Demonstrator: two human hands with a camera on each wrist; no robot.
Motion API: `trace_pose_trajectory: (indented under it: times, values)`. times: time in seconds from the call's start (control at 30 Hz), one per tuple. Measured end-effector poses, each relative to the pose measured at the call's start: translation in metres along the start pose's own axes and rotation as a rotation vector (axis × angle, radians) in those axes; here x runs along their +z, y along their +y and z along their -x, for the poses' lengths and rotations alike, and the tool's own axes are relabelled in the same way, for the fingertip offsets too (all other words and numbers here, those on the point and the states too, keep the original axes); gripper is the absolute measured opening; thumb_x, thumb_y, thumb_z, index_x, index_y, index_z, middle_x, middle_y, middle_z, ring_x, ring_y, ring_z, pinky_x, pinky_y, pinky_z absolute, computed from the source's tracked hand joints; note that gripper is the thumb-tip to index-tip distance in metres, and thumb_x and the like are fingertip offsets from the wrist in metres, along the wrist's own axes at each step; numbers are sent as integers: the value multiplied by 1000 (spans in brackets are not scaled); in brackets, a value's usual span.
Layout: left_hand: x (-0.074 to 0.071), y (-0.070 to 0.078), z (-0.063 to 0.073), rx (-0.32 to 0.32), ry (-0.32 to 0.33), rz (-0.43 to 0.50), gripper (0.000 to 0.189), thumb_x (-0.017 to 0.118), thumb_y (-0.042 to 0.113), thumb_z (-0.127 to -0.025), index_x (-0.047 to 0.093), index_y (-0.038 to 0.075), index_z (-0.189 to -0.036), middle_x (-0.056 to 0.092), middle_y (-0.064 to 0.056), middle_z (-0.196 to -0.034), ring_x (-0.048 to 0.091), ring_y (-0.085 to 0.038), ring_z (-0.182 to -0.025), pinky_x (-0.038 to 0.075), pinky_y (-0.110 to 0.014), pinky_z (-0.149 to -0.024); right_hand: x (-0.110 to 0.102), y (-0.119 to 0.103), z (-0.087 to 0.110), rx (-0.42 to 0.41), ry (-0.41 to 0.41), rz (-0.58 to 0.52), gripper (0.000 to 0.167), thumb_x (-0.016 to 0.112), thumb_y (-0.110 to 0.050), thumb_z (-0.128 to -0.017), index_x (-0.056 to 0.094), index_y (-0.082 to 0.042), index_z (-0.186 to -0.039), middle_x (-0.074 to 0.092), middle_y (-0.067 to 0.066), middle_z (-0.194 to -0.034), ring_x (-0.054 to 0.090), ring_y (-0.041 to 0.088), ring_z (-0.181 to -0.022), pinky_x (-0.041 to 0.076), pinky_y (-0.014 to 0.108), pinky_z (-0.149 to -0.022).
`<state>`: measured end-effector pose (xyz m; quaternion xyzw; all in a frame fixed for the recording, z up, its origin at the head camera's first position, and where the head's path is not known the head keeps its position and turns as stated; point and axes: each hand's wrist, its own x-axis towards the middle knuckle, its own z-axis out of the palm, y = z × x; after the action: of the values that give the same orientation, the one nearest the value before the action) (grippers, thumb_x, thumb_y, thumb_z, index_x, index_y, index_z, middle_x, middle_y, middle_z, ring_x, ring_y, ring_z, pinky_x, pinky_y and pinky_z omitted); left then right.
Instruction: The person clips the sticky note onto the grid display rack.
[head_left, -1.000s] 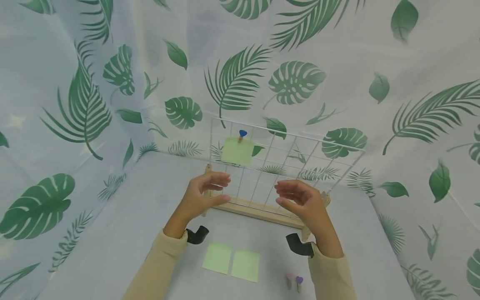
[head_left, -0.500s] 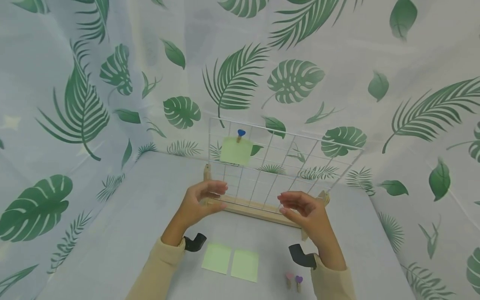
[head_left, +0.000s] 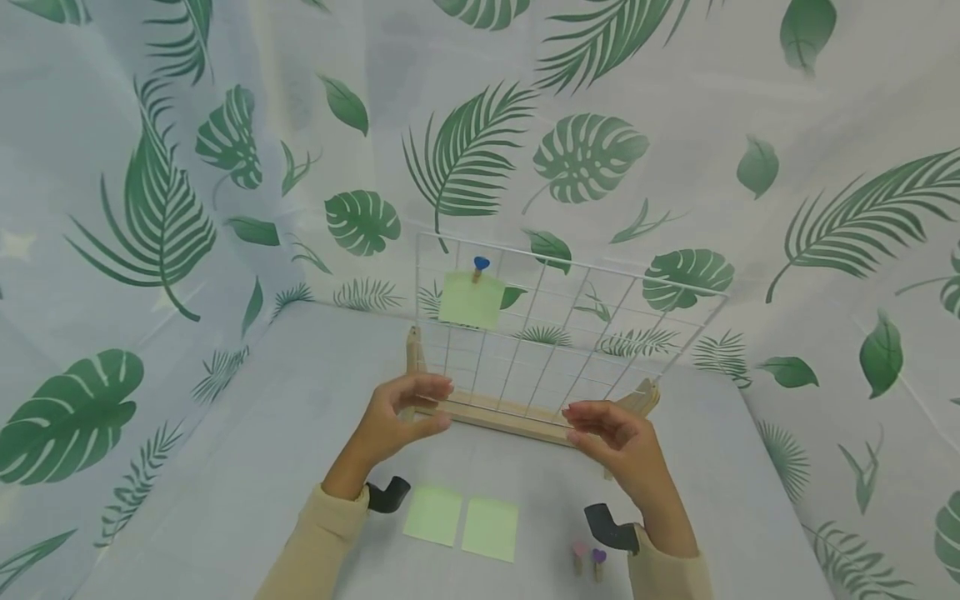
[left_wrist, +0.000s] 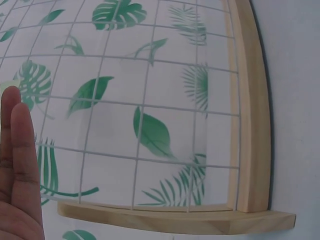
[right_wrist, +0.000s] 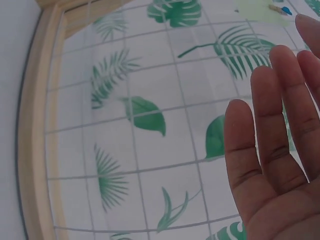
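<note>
My left hand hovers before the lower left of a white wire grid rack, fingers loosely bent and holding nothing. Opposite it, my right hand is held before the rack's lower right, its fingers relaxed and bare in the right wrist view. A pale green sticky note hangs at the rack's upper left under a small clothespin with a blue heart. Below the hands, two more green notes lie side by side, a left note and a right note.
Two small clothespins, one with a pink heart and one with a purple heart, lie at the front right. The rack stands in a wooden base on the white table. Leaf-print cloth surrounds the table.
Both hands have lowered, drawing back from the rack toward the person. The notes and clothespins stay where they were.
</note>
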<state>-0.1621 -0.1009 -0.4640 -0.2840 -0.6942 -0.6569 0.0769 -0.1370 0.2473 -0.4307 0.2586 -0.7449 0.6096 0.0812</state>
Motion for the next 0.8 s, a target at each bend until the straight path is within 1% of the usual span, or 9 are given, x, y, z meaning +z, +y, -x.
trace_pose_trajectory:
  times: [0.03,0.1,0.2,0.23,0.33,0.47,0.53,0.67,0.8]
  values:
    - [0,-2,1,-3,-1,0,51,88,16,-92,67,-10,-130,70,-33,-125,71,-36,-113,61,-34,-97,0,1,2,6,0,-5,29,71,24,-88,66,19,-116,78,-7,-114,73,8,-105,58,18,-94]
    - [1,-5,3,-4,-2,3,50,88,15,-91,67,-10,-130,71,-32,-124,71,-36,-113,61,-38,-97,0,4,5,12,-2,-15,28,70,24,-88,65,19,-116,78,-6,-114,72,7,-106,57,19,-95]
    - [2,-9,7,-3,-4,7,49,88,14,-91,67,-10,-129,70,-33,-124,72,-27,-112,62,-40,-97,0,7,10,13,-5,-32,29,69,25,-88,65,20,-116,78,-5,-115,72,6,-107,57,19,-95]
    - [3,-10,8,-4,-4,7,48,88,13,-91,68,-9,-129,70,-33,-124,72,-23,-112,62,-39,-97,0,8,12,11,-5,-36,29,69,25,-88,64,20,-116,78,-5,-115,72,7,-107,57,19,-95]
    - [3,-14,12,-3,-1,2,46,88,10,-91,69,-8,-128,71,-32,-122,72,-18,-111,61,-33,-96,-1,11,17,15,7,-22,29,69,25,-88,64,20,-115,77,-6,-115,72,7,-106,57,18,-95]
    - [2,-19,16,-6,5,-12,45,87,6,-91,69,-8,-129,73,-27,-121,74,-22,-111,61,-31,-95,0,14,23,45,44,5,28,71,24,-87,66,19,-115,77,-8,-115,72,5,-105,57,17,-94]
    - [2,-21,18,-10,7,-16,45,86,5,-91,67,-10,-129,73,-28,-122,74,-21,-111,61,-32,-94,1,16,27,62,63,3,28,72,24,-87,66,19,-114,78,-8,-114,72,4,-105,57,18,-93]
    - [1,-24,23,-37,5,-13,46,86,6,-91,67,-10,-130,73,-27,-123,72,-14,-111,62,-32,-94,3,22,34,82,85,-7,28,72,24,-87,66,20,-113,78,-7,-113,73,4,-104,58,18,-93]
    - [1,-27,29,-61,5,-7,46,86,8,-92,67,-8,-131,73,-23,-124,72,-16,-111,61,-32,-95,5,27,41,103,104,5,27,72,24,-87,66,20,-113,78,-9,-112,72,3,-103,57,17,-92]
